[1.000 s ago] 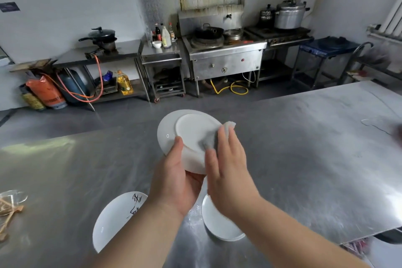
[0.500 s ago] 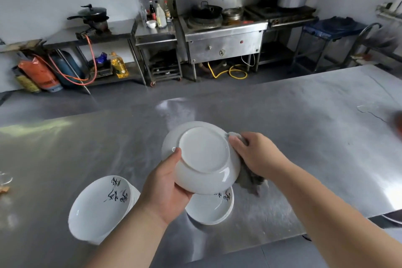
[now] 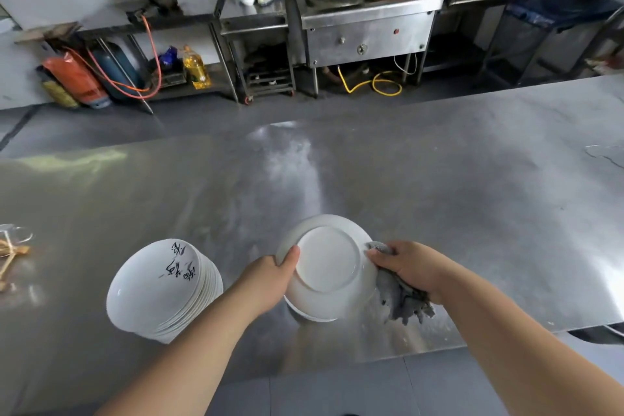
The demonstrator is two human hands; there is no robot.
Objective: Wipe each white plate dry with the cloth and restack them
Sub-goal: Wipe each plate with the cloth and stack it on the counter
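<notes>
The left hand (image 3: pixel 270 275) grips the plate (image 3: pixel 329 263) by its left rim, thumb curled over the edge, fingers hidden beneath; the plate is held bottom-up, tilted toward the camera, over the near middle of the table (image 3: pixel 439 196); the right hand (image 3: pixel 410 267) clutches the cloth (image 3: pixel 401 300) in curled fingers and presses it to the plate's right rim, the rest of the grey cloth hanging down toward the table; beneath lies a second plate (image 3: pixel 304 312), only its near edge showing; to the left stands a stack (image 3: pixel 158 287) of white plates, the top one marked with black brushwork; a glass (image 3: pixel 13 233) sits at the table's left edge; by the far wall, a stove (image 3: pixel 368 10) and a yellow oil bottle (image 3: pixel 196 69)
</notes>
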